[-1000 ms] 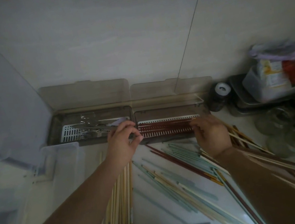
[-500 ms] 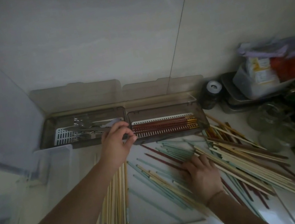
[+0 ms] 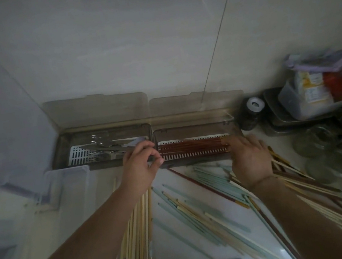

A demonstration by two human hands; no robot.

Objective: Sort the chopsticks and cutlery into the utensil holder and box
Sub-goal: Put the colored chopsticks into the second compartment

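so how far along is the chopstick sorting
Done: red-brown chopsticks lie in the right box, cutlery in the left holder. In hand: left hand and right hand sit at that box's ends. Left: pale green chopsticks and bamboo ones still cover the counter.

Left hand (image 3: 141, 167): being held forward on an outstretched bare forearm, back uppermost, thumb and forefinger being curled toward each other; whether anything is being pinched cannot be told. Right hand (image 3: 249, 157): being held forward on the other bare forearm, back uppermost, fingers being extended forward, blurred. Hands being kept well apart.
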